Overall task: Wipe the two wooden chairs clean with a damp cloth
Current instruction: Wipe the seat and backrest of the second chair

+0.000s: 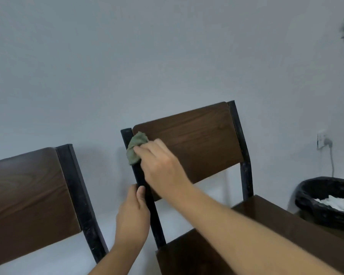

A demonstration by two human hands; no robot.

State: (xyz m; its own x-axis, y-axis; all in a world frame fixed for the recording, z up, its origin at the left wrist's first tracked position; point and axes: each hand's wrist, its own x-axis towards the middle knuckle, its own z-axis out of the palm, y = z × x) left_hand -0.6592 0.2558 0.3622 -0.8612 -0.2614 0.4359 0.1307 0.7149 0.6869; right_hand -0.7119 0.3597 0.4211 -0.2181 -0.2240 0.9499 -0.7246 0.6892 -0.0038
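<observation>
Nearest, left hand (133, 211), closed around the black post (147, 195) on the left side of the right-hand chair (197, 139), thumb pressed to the front of the post, below the backrest's lower edge. Steadying grip, by the look of it.

Just above, right hand (161, 163), reaching in across the seat (286, 225), fingers curled shut on the green cloth (136, 147). Cloth bunched into a wad, pressed where the top of that same post meets the corner of the brown backrest; part of it poking out above and to the left of the knuckles.

Probably soft and limp, that cloth, light, easy to mould round a narrow bar; dampness not readable from here. Best kept balled in the palm, fingertips behind it, wrapped round the post for a downward stroke. Chair likely stiff and fairly heavy, metal frame with wooden panels; the post a sound place to hold, firm and narrow enough to close a hand on. Pale scuffs or dust on both posts, so more rubbing likely needed there.

To the left, second chair (28, 195), only backrest and one post in view, apart from the first, untouched by either hand.

Farther right, black-lined bin (326, 211) with white paper inside, beside the seat. Behind everything, pale wall (167, 56), with a plugged-in socket (324, 139) low on the right.
</observation>
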